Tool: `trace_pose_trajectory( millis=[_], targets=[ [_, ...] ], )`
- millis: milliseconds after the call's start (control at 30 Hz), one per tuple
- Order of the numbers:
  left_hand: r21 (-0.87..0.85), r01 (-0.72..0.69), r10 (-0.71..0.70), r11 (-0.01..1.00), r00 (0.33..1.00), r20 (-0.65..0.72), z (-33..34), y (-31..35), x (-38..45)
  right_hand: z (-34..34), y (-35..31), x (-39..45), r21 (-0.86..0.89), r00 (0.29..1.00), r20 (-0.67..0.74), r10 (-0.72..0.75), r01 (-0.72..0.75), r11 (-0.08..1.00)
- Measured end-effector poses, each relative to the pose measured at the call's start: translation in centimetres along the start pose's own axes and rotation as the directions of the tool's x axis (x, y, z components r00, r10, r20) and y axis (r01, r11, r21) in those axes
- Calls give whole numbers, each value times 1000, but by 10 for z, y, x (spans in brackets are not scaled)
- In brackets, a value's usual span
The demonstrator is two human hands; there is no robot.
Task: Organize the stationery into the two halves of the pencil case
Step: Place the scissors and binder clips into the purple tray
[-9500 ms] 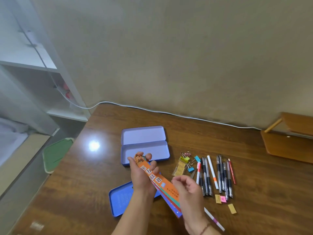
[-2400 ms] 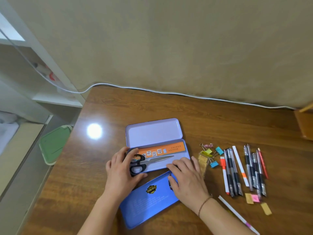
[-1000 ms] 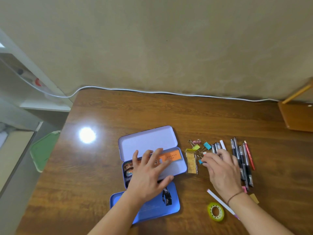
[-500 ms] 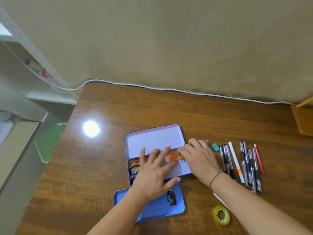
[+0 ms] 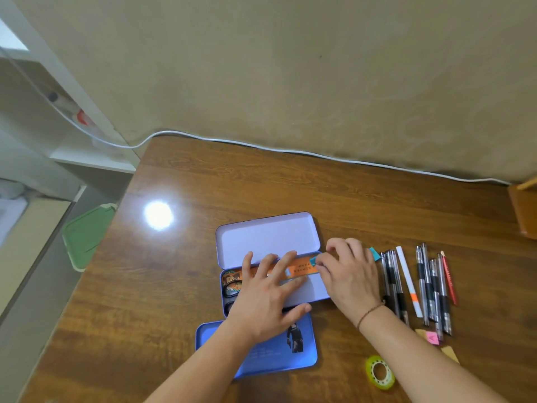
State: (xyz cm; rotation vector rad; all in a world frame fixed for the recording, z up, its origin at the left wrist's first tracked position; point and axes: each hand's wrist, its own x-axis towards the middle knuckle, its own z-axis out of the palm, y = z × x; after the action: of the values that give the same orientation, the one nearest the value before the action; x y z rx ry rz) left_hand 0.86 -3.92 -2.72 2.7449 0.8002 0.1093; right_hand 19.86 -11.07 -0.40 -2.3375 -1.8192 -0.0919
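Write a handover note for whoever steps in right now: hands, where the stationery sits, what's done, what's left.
Left hand: flat, fingers spread, pressing on the contents of the pencil case.
Right hand: fingertips pinching a blue binder clip at the case's right end, over the orange ruler.
Done: ruler and scissors lie in the near half. The far half holds nothing.
Left: pens, white marker, second pen group, red pencil, another blue clip, sticky notes and tape roll remain on the table. A blue lid lies nearer you.
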Motion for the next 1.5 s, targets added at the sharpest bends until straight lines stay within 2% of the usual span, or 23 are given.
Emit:
trace_pose_trajectory(
  millis=[133, 200, 267, 333, 367, 433, 500, 600, 767, 900, 933, 1000, 1067, 1133, 1233, 1367, 1500],
  targets=[
    [-8, -3, 3, 1000, 1000, -11, 0, 1, 1, -1, -4, 7, -6, 997, -20, 81, -81, 997],
    [-12, -4, 4, 1000, 1000, -11, 0, 1, 1, -4, -2, 5, 49, 993, -70, 98, -95, 994],
    [-17, -5, 5, 1000, 1000, -6, 0, 0, 0, -12, 9, 1, 149, 967, -162, 197, -173, 973],
    [-19, -2, 2, 1000, 1000, -2, 0, 0, 0, -22, 30, -5, 236, 910, -228, 347, -295, 926],
    [-17, 1, -1, 1000, 1000, 0, 0, 0, 0, -26, 41, -7, 237, 894, -204, 400, -351, 906],
    [-20, 6, -6, 1000, 1000, -1, 0, 0, 0, -29, 62, -8, 127, 910, -31, 413, -407, 905],
    [-30, 6, -6, 1000, 1000, -10, 1, 0, 0, -29, 75, -5, 1, 923, 163, 347, -352, 936],
    [-36, 0, -1, 999, 1000, -22, 1, 0, 0, -29, 84, -3, -75, 918, 291, 268, -258, 963],
    [-49, 13, -15, 999, 999, -29, -1, 3, 1, -34, 88, -6, -102, 925, 298, 236, -214, 971],
    [-49, 11, -13, 999, 999, -32, 0, 2, 0, -48, 85, -16, -41, 893, 239, 381, -383, 923],
    [-48, 10, -12, 999, 999, -36, 0, 2, 0, -53, 80, -21, -1, 880, 195, 434, -442, 897],
    [-42, 10, -11, 999, 999, -43, 1, 3, 0, -63, 60, -31, 186, 839, 137, 527, -544, 818],
    [-41, 9, -11, 999, 999, -50, 1, 3, 0, -65, 28, -37, 422, 785, 195, 588, -608, 672],
    [-40, 7, -9, 999, 999, -53, 2, 3, 1, -53, -1, -40, 509, 751, 279, 598, -644, 571],
    [-41, 3, -5, 999, 998, -55, 4, 2, 1, -30, -25, -39, 419, 726, 360, 586, -687, 594],
    [-38, 6, -8, 999, 998, -61, 4, 1, 1, -19, -33, -35, 314, 711, 338, 617, -703, 638],
    [-42, 6, -8, 999, 998, -60, 4, 1, 1, -23, -32, -30, 204, 747, 313, 586, -655, 727]
  ],
)
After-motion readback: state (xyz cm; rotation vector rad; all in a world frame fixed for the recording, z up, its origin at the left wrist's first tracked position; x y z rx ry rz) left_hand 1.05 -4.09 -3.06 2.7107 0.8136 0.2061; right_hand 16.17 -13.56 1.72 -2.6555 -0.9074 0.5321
